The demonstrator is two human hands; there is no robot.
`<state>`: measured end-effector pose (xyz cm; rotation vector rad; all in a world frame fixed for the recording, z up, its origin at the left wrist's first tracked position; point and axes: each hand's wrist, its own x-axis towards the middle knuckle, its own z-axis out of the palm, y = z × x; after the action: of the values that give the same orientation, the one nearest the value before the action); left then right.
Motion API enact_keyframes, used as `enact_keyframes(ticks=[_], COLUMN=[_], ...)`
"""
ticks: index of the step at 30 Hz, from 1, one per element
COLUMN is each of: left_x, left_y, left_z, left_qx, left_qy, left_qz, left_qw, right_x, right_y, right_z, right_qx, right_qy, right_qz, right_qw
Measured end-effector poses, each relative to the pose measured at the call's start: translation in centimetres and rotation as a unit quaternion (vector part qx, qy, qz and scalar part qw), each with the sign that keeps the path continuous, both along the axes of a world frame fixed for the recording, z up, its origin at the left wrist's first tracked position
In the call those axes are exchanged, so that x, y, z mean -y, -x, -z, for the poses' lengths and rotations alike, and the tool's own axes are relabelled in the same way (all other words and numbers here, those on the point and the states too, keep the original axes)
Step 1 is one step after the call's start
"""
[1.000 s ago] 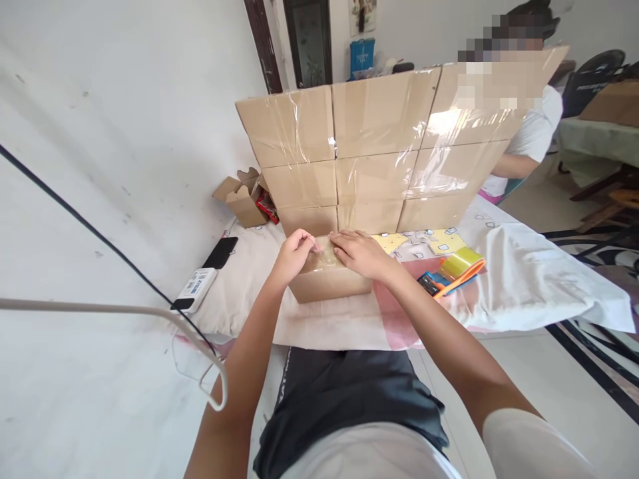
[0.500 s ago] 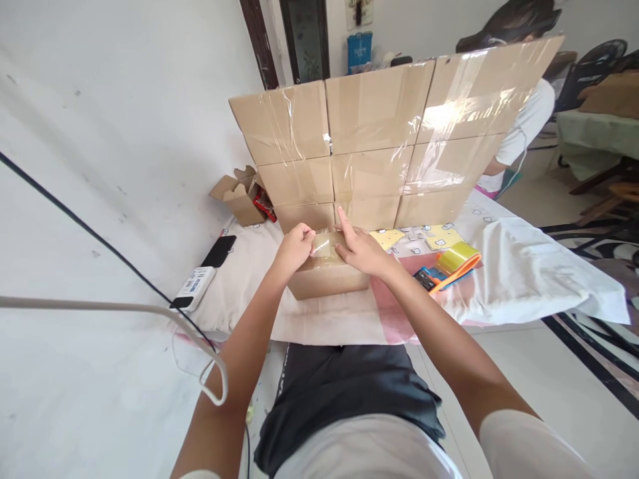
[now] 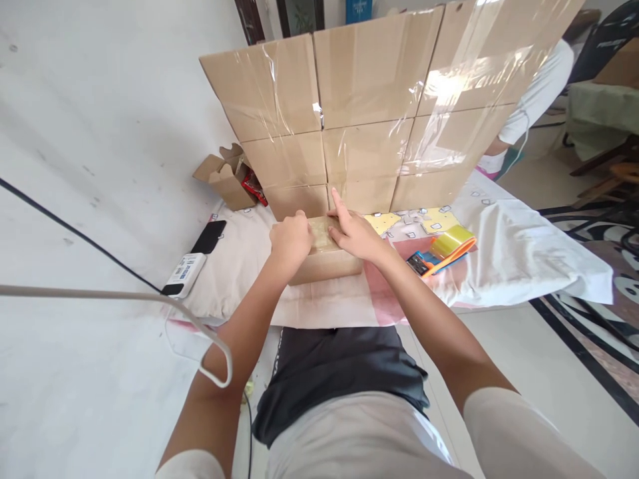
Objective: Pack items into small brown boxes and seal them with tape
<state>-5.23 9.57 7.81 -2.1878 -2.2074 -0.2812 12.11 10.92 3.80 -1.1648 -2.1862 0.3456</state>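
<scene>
A small cardboard box (image 3: 327,267) lies in front of me on the cloth-covered table. Clear packing tape (image 3: 322,234) runs across its top. My left hand (image 3: 293,241) is closed at the box's left end, knuckles up, at the tape; its fingertips are hidden, so I cannot see what they hold. On the right part of the top rests my right hand (image 3: 355,233), open, with its index finger stretched forward and its thumb near the tape. Behind both hands stands a wall of stacked, taped cardboard boxes (image 3: 368,152).
A tape dispenser (image 3: 444,249) with yellowish tape sits to the right. Leftward are a black phone (image 3: 210,237), a white device (image 3: 184,274) and an open carton (image 3: 229,183) with red packets. A pale cable (image 3: 124,294) hangs at left. Another person's sleeve (image 3: 542,86) shows behind the stack.
My left hand has turned over from a pinch on the tape to a curled grip at the box's left end. My right hand stays on the box top. The view has tilted downward.
</scene>
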Motion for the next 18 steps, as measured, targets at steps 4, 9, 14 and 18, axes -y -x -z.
enact_keyframes(ticks=[4,9,14,18], left_x=[-0.2,-0.3,-0.6,0.2], left_y=[-0.4,-0.1,0.2,0.4], left_z=[0.9,1.7,1.3,-0.1], left_qx=[0.022,0.094,0.111,0.087], left_qy=[-0.026,-0.073,-0.063,-0.092], left_qz=[0.0,0.006,0.016,-0.021], left_qw=[0.999,0.993,0.992,0.992], right_x=[0.0,0.9,1.3,0.9], right_y=[0.2,0.2,0.2,0.4], right_z=[-0.5,-1.1,-1.2,-1.0], right_qx=[0.018,0.048,0.096,0.119], right_qy=[0.026,0.003,-0.035,-0.035], right_qz=[0.012,0.0,-0.04,-0.03], right_qw=[0.999,0.999,0.994,0.992])
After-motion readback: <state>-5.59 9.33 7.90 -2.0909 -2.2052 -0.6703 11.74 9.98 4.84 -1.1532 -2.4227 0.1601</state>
